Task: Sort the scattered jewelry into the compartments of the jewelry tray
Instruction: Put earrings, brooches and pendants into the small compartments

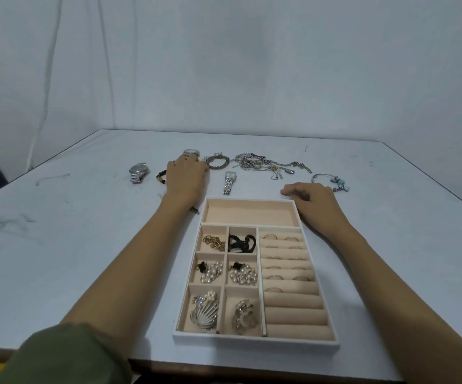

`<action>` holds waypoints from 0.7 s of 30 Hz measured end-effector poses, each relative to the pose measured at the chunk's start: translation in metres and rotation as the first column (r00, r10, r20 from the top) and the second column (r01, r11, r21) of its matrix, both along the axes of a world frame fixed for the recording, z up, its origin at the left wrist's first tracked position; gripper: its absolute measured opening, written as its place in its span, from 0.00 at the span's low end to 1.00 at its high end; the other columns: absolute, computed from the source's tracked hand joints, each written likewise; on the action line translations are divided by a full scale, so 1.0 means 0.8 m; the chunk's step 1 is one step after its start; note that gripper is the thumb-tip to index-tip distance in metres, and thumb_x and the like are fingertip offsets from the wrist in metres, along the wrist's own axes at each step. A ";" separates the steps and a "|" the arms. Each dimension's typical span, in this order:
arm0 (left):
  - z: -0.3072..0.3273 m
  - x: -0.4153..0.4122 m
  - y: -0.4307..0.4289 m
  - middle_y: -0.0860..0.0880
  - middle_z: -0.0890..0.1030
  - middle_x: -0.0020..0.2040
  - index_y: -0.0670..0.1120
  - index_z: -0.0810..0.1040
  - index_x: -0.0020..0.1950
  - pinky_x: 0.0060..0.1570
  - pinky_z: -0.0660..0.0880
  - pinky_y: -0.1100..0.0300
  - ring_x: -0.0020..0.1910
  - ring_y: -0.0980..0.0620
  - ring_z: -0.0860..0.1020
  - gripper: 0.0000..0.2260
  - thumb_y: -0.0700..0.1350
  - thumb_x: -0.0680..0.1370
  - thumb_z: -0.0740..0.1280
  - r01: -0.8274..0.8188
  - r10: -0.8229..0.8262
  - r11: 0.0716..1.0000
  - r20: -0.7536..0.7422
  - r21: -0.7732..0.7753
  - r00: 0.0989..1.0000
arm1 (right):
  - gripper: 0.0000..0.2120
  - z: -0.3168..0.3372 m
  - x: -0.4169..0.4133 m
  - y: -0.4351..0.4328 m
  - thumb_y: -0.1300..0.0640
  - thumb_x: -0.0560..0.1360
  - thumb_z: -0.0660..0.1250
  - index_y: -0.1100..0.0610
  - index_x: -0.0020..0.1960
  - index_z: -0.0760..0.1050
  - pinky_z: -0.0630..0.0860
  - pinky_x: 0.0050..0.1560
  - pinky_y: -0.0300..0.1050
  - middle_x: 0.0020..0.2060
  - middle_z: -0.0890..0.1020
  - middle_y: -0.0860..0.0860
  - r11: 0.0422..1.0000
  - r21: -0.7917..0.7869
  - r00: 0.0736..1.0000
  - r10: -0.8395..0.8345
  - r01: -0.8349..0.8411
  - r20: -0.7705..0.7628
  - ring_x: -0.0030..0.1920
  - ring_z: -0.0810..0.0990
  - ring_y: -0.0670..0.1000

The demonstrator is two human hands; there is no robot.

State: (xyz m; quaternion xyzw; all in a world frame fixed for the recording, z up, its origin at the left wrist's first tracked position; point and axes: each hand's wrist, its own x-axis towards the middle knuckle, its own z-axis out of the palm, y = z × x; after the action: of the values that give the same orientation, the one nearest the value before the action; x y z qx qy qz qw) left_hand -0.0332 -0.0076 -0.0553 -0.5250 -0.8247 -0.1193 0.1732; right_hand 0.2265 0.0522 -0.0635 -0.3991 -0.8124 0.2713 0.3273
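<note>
A green sleeve is closest, then the tray, with its far long compartment bare. The left hand lies over a watch on the desk; I cannot tell whether it grips. The right hand rests loosely curled beside the tray, holding nothing. The watch is probably heavy and slick, best pinched at its case. The desk is white and scuffed, with a pale cloth backdrop behind.

beige jewelry tray, grey-white table, olive sleeve.
</note>
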 end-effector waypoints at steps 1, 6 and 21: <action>-0.001 0.000 0.002 0.47 0.77 0.59 0.50 0.79 0.58 0.56 0.66 0.51 0.61 0.43 0.72 0.14 0.43 0.80 0.57 -0.005 0.005 1.000 -0.005 0.029 1.000 | 0.12 0.000 0.000 0.001 0.65 0.77 0.63 0.59 0.56 0.81 0.71 0.55 0.37 0.53 0.83 0.56 1.000 -0.004 1.000 0.000 0.000 -0.008 0.55 0.80 0.54; -0.002 -0.005 0.001 0.47 0.80 0.51 0.47 0.79 0.49 0.47 0.62 0.54 0.53 0.44 0.74 0.08 0.42 0.78 0.60 -0.022 0.024 0.997 -0.037 0.068 0.999 | 0.11 0.000 -0.001 0.003 0.66 0.76 0.64 0.60 0.55 0.81 0.71 0.55 0.37 0.52 0.83 0.56 1.000 0.005 1.000 0.000 0.000 -0.013 0.54 0.80 0.54; 0.000 0.002 -0.008 0.50 0.81 0.54 0.48 0.77 0.55 0.56 0.62 0.53 0.60 0.46 0.73 0.09 0.41 0.79 0.61 0.150 -0.152 0.984 0.019 0.093 0.988 | 0.08 0.004 0.002 0.000 0.65 0.74 0.66 0.57 0.47 0.83 0.73 0.51 0.36 0.48 0.83 0.52 0.997 -0.072 0.994 -0.012 0.004 -0.105 0.53 0.80 0.50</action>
State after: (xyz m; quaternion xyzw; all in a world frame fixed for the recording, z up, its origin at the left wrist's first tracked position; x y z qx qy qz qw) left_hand -0.0320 -0.0140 -0.0557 -0.5761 -0.7784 -0.1765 0.1765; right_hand 0.2278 0.0524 -0.0603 -0.3991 -0.7821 0.3198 0.3562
